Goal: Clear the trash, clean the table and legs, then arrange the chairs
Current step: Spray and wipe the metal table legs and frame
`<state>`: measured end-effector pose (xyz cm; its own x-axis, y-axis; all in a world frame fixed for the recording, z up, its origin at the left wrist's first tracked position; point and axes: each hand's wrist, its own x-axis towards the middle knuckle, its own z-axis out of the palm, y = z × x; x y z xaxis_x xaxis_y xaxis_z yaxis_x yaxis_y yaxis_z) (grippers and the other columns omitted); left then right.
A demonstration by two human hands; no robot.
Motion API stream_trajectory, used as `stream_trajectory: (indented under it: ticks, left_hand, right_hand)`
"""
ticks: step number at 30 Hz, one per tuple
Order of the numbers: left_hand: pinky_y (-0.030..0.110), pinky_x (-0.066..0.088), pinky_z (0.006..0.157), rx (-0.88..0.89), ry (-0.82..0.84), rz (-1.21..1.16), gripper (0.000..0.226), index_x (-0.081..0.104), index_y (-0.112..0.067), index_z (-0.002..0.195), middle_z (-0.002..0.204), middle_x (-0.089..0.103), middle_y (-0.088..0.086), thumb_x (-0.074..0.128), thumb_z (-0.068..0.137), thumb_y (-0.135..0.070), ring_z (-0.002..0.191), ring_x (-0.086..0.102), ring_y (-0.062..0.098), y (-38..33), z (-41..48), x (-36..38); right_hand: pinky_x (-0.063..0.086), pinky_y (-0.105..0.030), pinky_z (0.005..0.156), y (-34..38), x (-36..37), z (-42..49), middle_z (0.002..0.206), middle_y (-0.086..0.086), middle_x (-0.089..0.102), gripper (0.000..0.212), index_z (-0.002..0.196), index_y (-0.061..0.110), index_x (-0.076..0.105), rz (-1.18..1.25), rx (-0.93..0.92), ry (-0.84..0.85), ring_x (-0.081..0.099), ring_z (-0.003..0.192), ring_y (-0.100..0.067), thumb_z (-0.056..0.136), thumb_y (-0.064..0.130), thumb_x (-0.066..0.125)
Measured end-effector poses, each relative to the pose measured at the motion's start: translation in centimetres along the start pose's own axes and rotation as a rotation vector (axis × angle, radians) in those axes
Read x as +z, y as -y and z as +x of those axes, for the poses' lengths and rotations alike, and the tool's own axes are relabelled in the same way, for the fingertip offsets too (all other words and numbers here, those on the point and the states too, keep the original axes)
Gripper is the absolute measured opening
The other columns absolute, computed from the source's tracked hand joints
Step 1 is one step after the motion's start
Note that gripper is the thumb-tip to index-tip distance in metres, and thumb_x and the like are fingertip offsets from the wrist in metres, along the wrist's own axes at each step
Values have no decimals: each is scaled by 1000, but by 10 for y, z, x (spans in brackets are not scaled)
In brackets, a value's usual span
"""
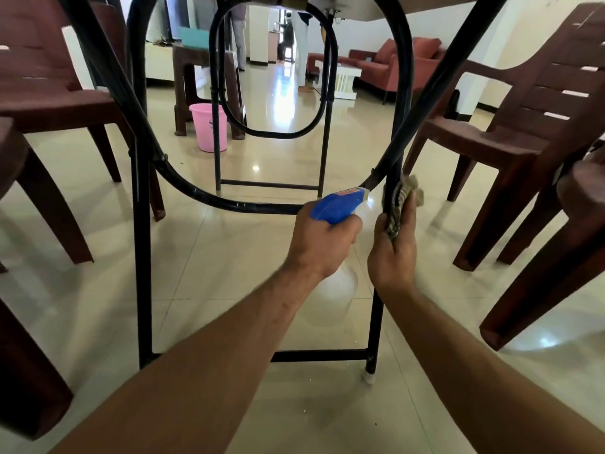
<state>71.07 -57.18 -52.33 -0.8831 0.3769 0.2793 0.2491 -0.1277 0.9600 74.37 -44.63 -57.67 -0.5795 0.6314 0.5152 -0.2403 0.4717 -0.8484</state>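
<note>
Chairs (510,139) of brown plastic stand out to either side of both hands. The black table frame (143,257) rises just ahead of them, and a pink bucket (209,127) sits well beyond. The left hand (322,240) is curled round a blue spray bottle (337,204), nozzle towards the right hand (393,253) just beside it, which clasps a striped cloth (401,198) round the frame's right leg (376,322).

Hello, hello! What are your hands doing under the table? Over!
Left hand grips blue spray bottle, nozzle toward the leg. Right hand holds cloth wrapped round black table leg. Brown chair stands close on the right.
</note>
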Motion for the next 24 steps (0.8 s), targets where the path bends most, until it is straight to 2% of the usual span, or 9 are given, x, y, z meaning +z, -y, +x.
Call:
stream_trajectory:
  ticks: [2, 5, 8, 11, 14, 16, 20, 22, 24]
  left_hand:
    - [38, 38, 54, 10, 23, -40, 22, 60, 11, 86, 61, 43, 26, 57, 74, -8, 57, 40, 26, -3, 1, 0]
    - [39, 40, 53, 58, -57, -38, 26, 65, 5, 88, 64, 46, 29, 58, 71, -13, 57, 40, 27, -10, 3, 0]
    - [45, 42, 49, 119, -70, -57, 29, 58, 15, 81, 66, 49, 34, 58, 71, -12, 53, 41, 37, -20, 4, -2]
    - [39, 42, 53, 121, -58, -85, 28, 55, 15, 75, 60, 47, 29, 57, 70, -12, 55, 43, 31, -26, 3, -2]
    - [37, 43, 54, 95, -79, -106, 9, 63, -6, 68, 59, 47, 23, 57, 70, -12, 57, 45, 25, -27, 2, -3]
    - [34, 44, 53, 61, -60, -126, 23, 70, -25, 81, 62, 48, 16, 56, 69, -12, 57, 46, 24, -26, -1, -7]
    - [32, 45, 54, 22, -59, -85, 17, 68, -7, 93, 65, 50, 16, 61, 78, -3, 55, 48, 21, -13, -4, -15]
    - [33, 45, 55, 11, -65, -28, 11, 66, 4, 94, 67, 53, 17, 61, 84, 2, 55, 48, 25, -5, -4, -20]
    - [33, 47, 56, 6, -71, -22, 24, 66, 8, 100, 69, 55, 18, 63, 81, -6, 56, 49, 26, -1, -2, -25]
  right_hand:
    - [27, -26, 119, 2, 2, 2, 159, 10, 29, 64, 158, 27, 15, -69, -96, 28, 29, 144, -2, 99, 23, 42]
    - [26, -47, 120, -3, 15, 4, 162, -3, 27, 72, 157, 32, 14, -63, -19, -19, 29, 147, -20, 92, 36, 43]
    - [22, -42, 123, 6, 18, 11, 163, 1, 23, 74, 159, 25, 13, 3, 57, -51, 22, 149, -13, 91, 39, 42]
    - [23, -33, 122, 16, 11, 17, 155, 12, 24, 72, 158, 22, 16, 39, 4, -43, 24, 144, -4, 92, 34, 42]
    - [25, -39, 122, 42, 11, 26, 155, 8, 25, 70, 159, 18, 15, 61, -75, -75, 27, 143, -8, 95, 30, 43]
    - [28, -51, 119, 61, 13, 38, 160, -5, 24, 68, 157, 11, 15, 12, -293, -127, 27, 146, -23, 97, 22, 45]
    - [8, -58, 122, 59, 7, 60, 161, -25, 15, 72, 155, 1, 19, -563, -580, -134, 10, 151, -41, 92, 14, 52]
    - [2, -57, 122, 42, -8, 56, 158, -25, 25, 69, 154, 2, 25, -895, -641, -78, 14, 149, -43, 93, 20, 51]
    - [-3, -55, 122, 32, -23, 52, 154, -22, 36, 63, 151, 3, 33, -1169, -747, 71, 21, 147, -41, 94, 25, 45]
